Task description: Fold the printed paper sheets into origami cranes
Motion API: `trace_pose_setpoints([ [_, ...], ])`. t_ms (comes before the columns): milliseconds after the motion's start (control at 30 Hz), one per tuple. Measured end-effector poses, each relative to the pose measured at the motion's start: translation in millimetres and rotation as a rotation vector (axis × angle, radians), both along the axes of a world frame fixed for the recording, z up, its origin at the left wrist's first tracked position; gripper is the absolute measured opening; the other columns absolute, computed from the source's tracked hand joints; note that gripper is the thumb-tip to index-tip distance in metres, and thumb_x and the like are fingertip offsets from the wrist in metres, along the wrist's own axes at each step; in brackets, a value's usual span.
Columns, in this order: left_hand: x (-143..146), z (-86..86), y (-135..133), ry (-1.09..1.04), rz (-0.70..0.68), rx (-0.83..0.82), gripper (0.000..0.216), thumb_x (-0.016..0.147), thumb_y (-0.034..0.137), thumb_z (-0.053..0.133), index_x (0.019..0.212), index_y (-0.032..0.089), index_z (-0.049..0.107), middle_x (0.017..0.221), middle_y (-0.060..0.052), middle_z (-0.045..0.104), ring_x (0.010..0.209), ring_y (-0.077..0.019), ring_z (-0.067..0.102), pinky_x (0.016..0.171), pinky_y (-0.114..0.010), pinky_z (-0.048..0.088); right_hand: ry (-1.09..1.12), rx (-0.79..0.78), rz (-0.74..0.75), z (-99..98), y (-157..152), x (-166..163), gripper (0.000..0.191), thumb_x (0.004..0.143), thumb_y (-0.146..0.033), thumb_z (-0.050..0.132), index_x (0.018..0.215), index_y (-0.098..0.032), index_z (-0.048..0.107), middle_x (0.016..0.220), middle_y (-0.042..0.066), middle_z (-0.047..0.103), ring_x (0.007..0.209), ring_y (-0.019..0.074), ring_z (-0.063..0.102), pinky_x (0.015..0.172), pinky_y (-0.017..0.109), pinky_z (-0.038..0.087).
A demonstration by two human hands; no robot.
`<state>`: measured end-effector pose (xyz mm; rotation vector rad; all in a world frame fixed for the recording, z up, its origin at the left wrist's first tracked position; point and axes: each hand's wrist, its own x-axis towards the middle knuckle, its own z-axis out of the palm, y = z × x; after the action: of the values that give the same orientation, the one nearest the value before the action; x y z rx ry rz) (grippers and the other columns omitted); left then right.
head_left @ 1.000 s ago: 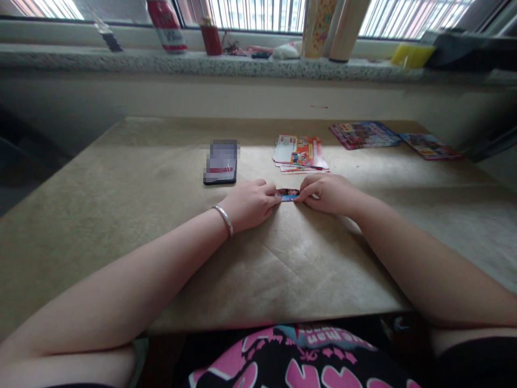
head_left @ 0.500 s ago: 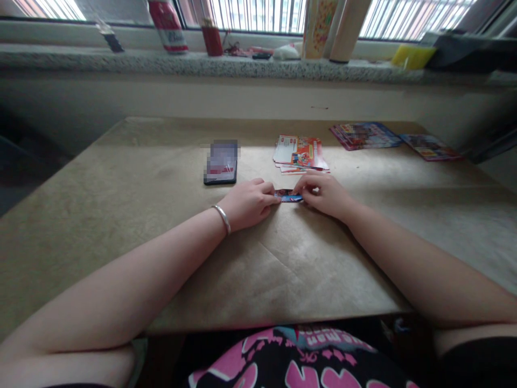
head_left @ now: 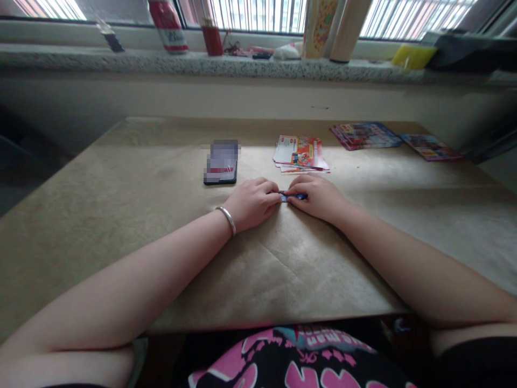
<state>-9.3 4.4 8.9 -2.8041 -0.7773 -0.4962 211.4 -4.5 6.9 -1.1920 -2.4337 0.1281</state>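
Note:
A small folded piece of colourful paper [head_left: 291, 196] lies on the brown paper-covered table [head_left: 141, 178], pinched between both my hands. My left hand [head_left: 250, 203], with a silver bangle on the wrist, grips its left end with curled fingers. My right hand [head_left: 317, 196] presses down on its right part, fingers closed over it, so only a thin blue strip shows between my fingertips.
A dark phone [head_left: 220, 163] lies just beyond my left hand. A stack of red and white leaflets [head_left: 299, 154] sits behind my right hand, with more colourful leaflets [head_left: 365, 134] at the far right. The window sill [head_left: 202, 62] carries a can, bottles and small items.
My right hand has slid left toward my left hand, covering more of the paper. The visible strip of paper has shrunk to a narrow sliver.

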Motion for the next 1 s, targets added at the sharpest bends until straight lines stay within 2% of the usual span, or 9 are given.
trace_pose_setpoints([
  [133,0.2,-0.4,2.4,-0.012,-0.033,0.018,0.02,0.089,0.02,0.052,0.094,0.019,0.071,0.097,-0.007,0.07,0.09,-0.0197,0.06,0.082,-0.033,0.051,-0.082,0.057,-0.015,5.0,-4.7,-4.0,0.025,0.089,-0.039,0.06,0.094,-0.021,0.076,0.095,0.007,0.071,0.092,0.0228,0.059,0.084,0.036,0.046],
  [500,2.1,-2.5,5.9,-0.023,0.013,-0.07,0.022,0.095,0.025,0.05,0.097,0.018,0.071,0.09,-0.007,0.07,0.088,-0.0184,0.061,0.081,-0.032,0.051,-0.109,0.039,-0.035,7.1,-5.7,-4.2,0.024,0.092,-0.033,0.055,0.098,-0.021,0.075,0.096,0.006,0.071,0.094,0.0212,0.061,0.083,0.033,0.045],
  [667,1.3,-2.9,6.8,-0.025,0.015,-0.08,0.022,0.095,0.024,0.05,0.096,0.019,0.071,0.091,-0.007,0.07,0.088,-0.018,0.061,0.081,-0.031,0.051,-0.159,0.063,-0.026,7.7,-7.5,-4.2,0.03,0.092,-0.042,0.054,0.101,-0.022,0.074,0.097,0.006,0.072,0.096,0.0231,0.061,0.081,0.034,0.043],
  [867,3.1,-3.1,6.8,0.019,0.066,-0.031,0.019,0.095,0.019,0.048,0.1,0.017,0.066,0.086,-0.006,0.069,0.085,-0.0178,0.061,0.077,-0.029,0.05,-0.208,0.061,-0.06,10.5,-7.0,-7.5,0.029,0.095,-0.034,0.049,0.09,-0.02,0.074,0.092,0.008,0.072,0.091,0.0233,0.061,0.078,0.034,0.042],
  [1000,4.4,-3.4,8.1,0.029,0.108,-0.027,0.015,0.094,0.018,0.049,0.096,0.017,0.064,0.085,-0.005,0.069,0.082,-0.0181,0.061,0.073,-0.028,0.048,-0.174,0.051,-0.12,10.7,-6.0,-9.2,0.025,0.094,-0.031,0.049,0.094,-0.021,0.072,0.093,0.007,0.072,0.09,0.0227,0.062,0.079,0.034,0.043],
])
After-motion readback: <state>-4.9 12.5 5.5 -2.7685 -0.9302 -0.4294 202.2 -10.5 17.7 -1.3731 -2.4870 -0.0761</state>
